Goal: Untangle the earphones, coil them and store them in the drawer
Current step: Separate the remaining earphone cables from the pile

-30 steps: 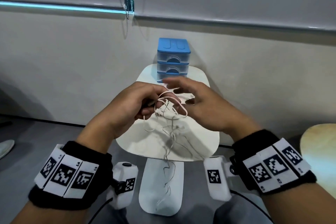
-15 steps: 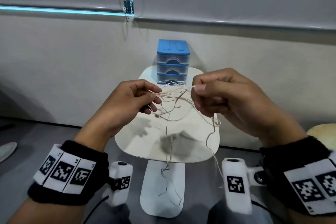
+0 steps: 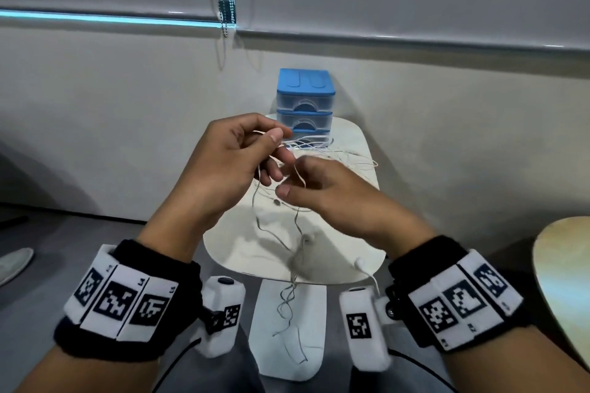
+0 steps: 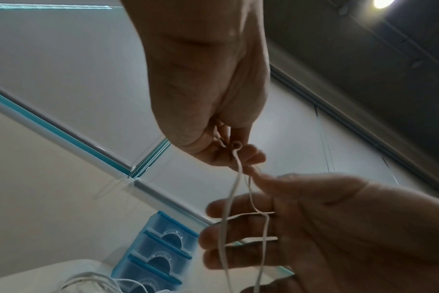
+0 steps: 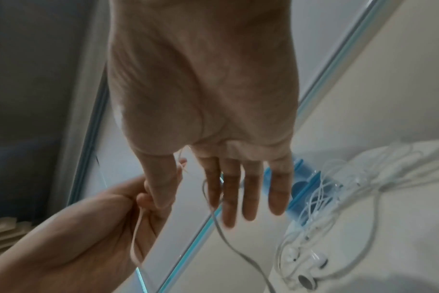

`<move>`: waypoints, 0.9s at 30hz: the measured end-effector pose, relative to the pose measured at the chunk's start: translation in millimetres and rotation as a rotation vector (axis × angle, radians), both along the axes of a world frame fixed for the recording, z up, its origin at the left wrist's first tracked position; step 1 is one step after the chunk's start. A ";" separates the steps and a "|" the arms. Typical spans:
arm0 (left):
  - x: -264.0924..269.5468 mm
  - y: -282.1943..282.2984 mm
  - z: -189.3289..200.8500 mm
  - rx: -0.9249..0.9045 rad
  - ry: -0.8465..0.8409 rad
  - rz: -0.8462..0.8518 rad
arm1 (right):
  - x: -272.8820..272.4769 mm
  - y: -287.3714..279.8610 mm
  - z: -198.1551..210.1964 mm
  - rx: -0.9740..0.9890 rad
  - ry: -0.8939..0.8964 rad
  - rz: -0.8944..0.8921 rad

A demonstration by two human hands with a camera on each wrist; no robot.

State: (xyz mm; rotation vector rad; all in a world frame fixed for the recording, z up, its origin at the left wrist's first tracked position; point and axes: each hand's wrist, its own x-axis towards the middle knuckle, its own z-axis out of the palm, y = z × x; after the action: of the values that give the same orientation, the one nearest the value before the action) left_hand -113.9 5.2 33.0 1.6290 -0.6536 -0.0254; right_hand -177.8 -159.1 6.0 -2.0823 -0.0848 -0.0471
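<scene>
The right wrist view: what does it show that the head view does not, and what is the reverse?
Only the right wrist view shows the earbuds of a second tangle lying on the table. Only the head view shows the wristbands and one cord's end hanging below the table edge. Both show the left hand pinching the cord, the right hand with straight fingers, and the blue drawer unit.
</scene>
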 end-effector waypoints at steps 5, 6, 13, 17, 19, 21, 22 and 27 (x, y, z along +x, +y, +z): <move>3.2 5.2 3.8 0.006 -0.034 0.027 | -7.1 3.2 5.6 0.308 0.075 0.137; 4.2 6.8 4.1 0.004 -0.033 0.038 | -9.1 2.8 8.9 0.361 0.076 0.136; 13.2 9.9 16.6 -0.055 -0.108 0.133 | -21.3 -17.7 33.0 0.285 -0.131 -0.101; 8.0 6.2 28.1 -0.111 -0.170 0.084 | -25.6 -23.8 37.9 0.116 -0.100 -0.088; 4.5 2.0 35.8 -0.135 -0.187 0.038 | -25.0 -19.5 36.9 -0.036 -0.026 -0.047; 1.7 -4.0 42.0 -0.091 -0.211 -0.027 | -22.1 -16.4 37.9 -0.027 -0.037 -0.062; 0.5 -6.8 44.4 -0.048 -0.221 -0.061 | -20.2 -15.0 40.2 0.036 -0.065 -0.070; -2.9 -12.7 51.5 0.065 -0.239 -0.121 | -22.3 -5.8 58.7 0.045 -0.195 -0.035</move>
State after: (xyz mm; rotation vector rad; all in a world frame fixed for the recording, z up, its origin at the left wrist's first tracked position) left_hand -116.8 -7.6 84.5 1.6668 -0.9431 0.0612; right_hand -200.1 -165.0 64.7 -2.0298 -0.1648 -0.2715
